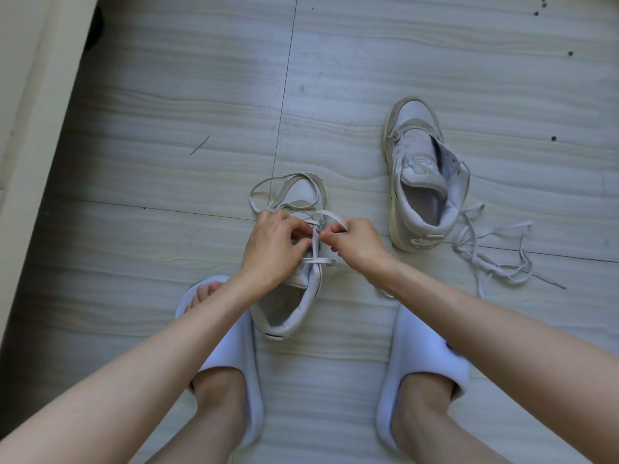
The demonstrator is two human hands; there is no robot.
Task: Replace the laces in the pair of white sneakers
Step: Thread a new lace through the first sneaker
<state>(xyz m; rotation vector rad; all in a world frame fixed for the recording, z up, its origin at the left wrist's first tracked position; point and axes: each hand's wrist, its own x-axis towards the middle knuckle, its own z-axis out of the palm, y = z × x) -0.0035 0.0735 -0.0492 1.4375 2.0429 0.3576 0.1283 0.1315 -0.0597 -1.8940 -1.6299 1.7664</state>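
- In the head view we count two white sneakers, two laces, two hands and two pale slippers on our feet.
- The near sneaker [294, 286] lies between the slippers, toe pointing away, its opening holding nothing; the far sneaker [418, 175] lies well to the right, unlaced, tongue pulled up, sole yellowed.
- Our left hand [274, 244] and right hand [358, 241] each have curled fingers pinching the lace [316, 244] over the near sneaker's eyelets; it loops past the toe.
- The loose lace [492, 259] lies tangled on the floor [167, 95] beside the far sneaker's heel.
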